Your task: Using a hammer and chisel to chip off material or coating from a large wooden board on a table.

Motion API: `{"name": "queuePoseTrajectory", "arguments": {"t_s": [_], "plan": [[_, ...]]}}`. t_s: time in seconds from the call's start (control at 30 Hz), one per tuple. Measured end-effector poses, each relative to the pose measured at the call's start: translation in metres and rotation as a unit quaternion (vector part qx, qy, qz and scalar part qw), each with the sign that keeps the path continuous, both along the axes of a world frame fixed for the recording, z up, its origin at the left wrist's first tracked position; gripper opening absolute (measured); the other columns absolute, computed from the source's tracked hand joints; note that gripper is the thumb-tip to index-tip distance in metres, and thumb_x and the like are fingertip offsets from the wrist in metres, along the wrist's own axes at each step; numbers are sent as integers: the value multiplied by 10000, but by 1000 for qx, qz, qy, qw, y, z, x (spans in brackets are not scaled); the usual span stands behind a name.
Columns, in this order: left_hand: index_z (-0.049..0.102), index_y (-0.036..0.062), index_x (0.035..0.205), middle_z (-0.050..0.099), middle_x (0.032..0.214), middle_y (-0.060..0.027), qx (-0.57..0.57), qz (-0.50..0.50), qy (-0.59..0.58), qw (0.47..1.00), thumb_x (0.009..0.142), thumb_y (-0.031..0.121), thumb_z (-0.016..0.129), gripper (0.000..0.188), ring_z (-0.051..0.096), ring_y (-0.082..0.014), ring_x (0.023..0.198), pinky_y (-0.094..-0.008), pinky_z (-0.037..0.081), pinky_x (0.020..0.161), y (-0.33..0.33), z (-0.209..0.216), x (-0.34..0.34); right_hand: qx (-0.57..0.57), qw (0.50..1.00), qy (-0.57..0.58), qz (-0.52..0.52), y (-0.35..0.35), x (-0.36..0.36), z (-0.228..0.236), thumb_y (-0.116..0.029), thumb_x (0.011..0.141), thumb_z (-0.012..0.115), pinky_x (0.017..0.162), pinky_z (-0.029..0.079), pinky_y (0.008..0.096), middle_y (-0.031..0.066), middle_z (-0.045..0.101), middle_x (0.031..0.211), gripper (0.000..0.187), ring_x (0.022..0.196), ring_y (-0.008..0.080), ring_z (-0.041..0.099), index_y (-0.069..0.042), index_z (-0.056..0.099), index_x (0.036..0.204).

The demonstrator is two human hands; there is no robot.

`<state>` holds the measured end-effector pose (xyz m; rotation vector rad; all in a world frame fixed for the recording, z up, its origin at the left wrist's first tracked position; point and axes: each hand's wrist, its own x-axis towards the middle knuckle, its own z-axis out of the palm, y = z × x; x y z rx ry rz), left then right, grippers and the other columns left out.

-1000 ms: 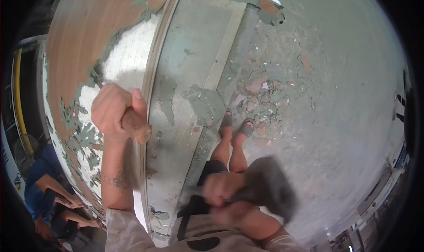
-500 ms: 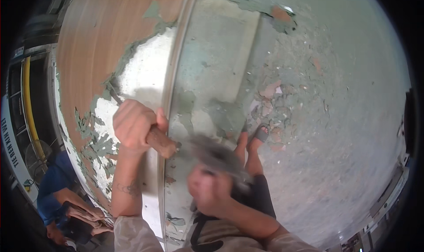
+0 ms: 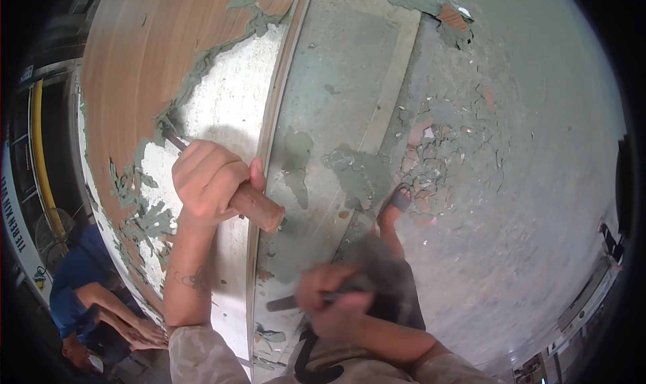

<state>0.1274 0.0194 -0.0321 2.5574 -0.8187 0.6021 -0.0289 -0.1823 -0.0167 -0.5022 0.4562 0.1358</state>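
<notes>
My left hand (image 3: 214,181) is closed round the wooden handle of a chisel (image 3: 257,207), whose butt end points toward my body. The thin metal blade reaches the torn edge of a brown wood-grain sheet (image 3: 145,61), where a greenish layer shows above the bare white panel (image 3: 232,91). Lower and to the right, my right hand (image 3: 333,300) grips a hammer (image 3: 282,304) by its dark handle. The hammer's head is smeared by motion. It is apart from the chisel's butt.
A wooden edge strip (image 3: 272,108) borders the panel. Greenish flakes (image 3: 431,158) litter the floor near my sandalled foot (image 3: 402,199). At the lower left another person in a blue shirt (image 3: 84,263) works close to the panel's edge. A yellow pole (image 3: 40,148) stands behind.
The hammer in my right hand has moved down, away from the chisel's butt and closer to my body. My left hand keeps its grip, with the blade at the torn edge.
</notes>
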Motion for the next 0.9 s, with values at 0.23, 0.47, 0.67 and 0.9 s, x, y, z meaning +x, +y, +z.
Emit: {"name": "queuePoseTrajectory", "arguments": {"t_s": [0.23,0.47,0.67,0.9], "plan": [[574,83,693,545,627,-42,-15,48,-30,998,707,-45,779,242,549,-239,556,-356,397,552,5,-6,-1,72,989,-126,-10,27,-20,-22,-614,1064,528,545,411,306,13,502,666,515,570,161,473,-105,589,1007],[498,106,650,498,600,2,-12,-29,26,999,752,-20,754,303,506,-188,523,-313,351,506,-11,0,-27,-171,912,-99,360,-33,-17,-38,-733,1003,528,543,392,330,24,503,693,620,581,178,465,-114,562,983],[547,95,649,492,601,6,-41,-42,70,996,729,-21,748,245,493,-167,516,-299,362,510,-46,20,-31,-124,977,9,173,-52,13,0,-735,972,568,458,384,315,17,458,681,636,486,151,403,-107,473,975],[510,88,610,479,588,0,-132,6,39,990,713,-27,733,271,463,-181,485,-312,340,475,-41,35,-23,-185,954,-26,236,-80,39,34,-723,973,578,424,367,322,15,420,618,612,474,153,399,-120,475,989]]}}
